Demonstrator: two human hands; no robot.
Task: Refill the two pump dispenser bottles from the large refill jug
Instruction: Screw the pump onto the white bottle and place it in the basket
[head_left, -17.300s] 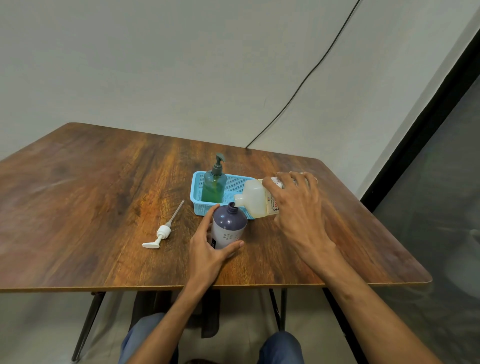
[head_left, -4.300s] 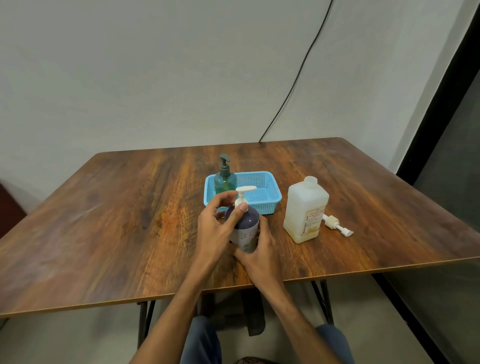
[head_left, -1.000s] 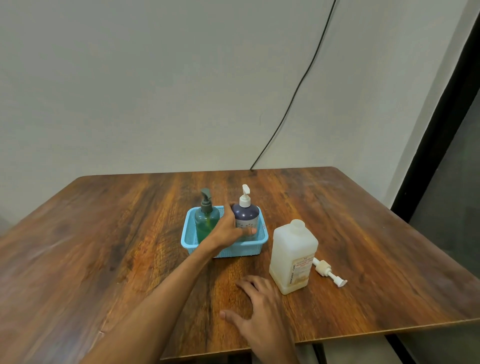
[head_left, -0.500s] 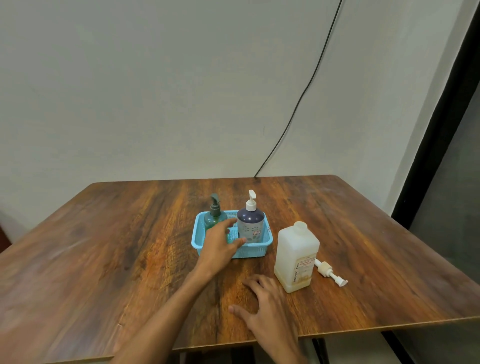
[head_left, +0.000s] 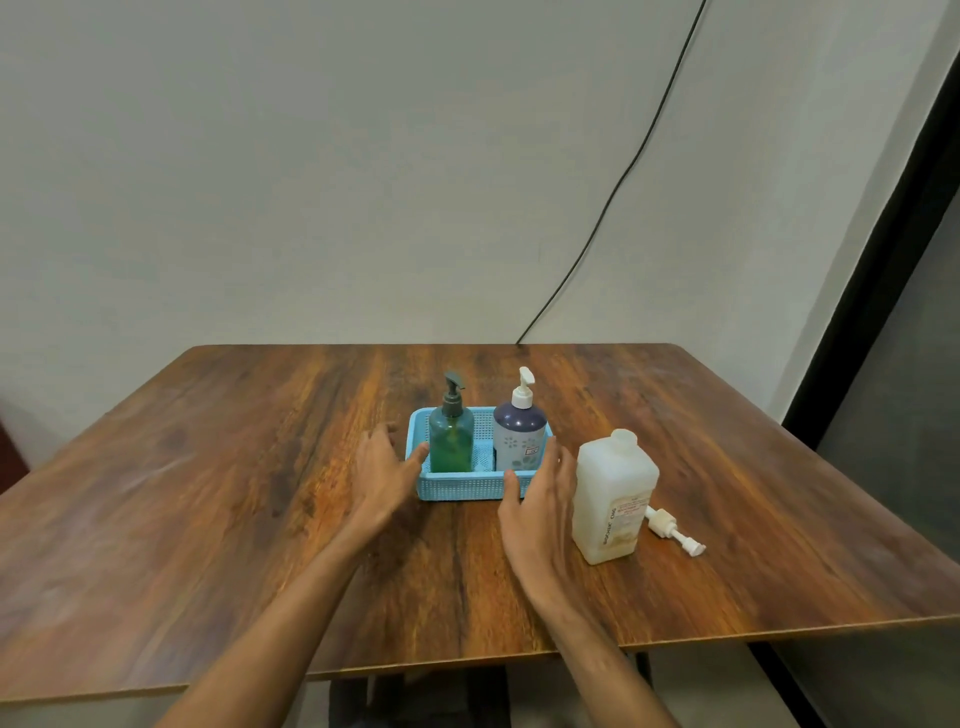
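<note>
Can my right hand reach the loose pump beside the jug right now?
Probably, though not directly: the jug stands between the open right hand and the pump, so it must reach around.

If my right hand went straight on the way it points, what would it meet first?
Probably the right end of the blue basket, just ahead of the right hand; the refill jug stands to its right. Depth is unclear.

green bottle, purple bottle: upright, pump-topped | jug: upright, uncapped
</note>
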